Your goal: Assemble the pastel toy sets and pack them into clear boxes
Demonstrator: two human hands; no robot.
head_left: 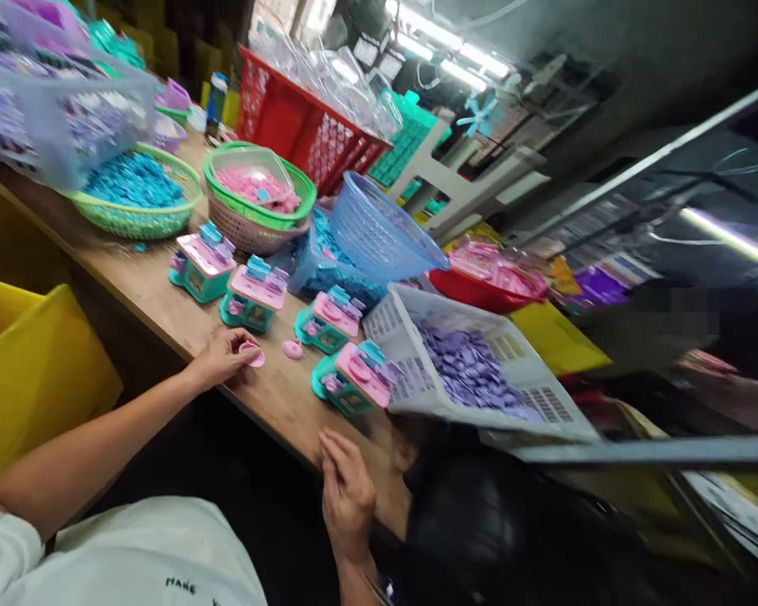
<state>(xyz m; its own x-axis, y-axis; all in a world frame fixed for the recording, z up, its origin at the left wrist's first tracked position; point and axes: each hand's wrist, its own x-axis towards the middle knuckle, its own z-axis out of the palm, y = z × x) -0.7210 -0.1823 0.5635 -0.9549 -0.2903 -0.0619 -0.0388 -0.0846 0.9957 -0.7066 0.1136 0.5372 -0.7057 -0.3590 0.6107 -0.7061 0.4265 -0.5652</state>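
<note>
My left hand rests on the wooden table, its fingers pinched on a small pink round piece. A second pink piece lies loose just to its right. My right hand lies at the table's near edge with fingers together and stretched flat, holding nothing, just below the nearest toy. Several teal and pink toy cash registers stand in a row.
A white basket of purple pieces sits right of the toys. Behind are a blue basket, a green basket of pink pieces, a green basket of blue pieces, a red crate. A yellow bin stands at left.
</note>
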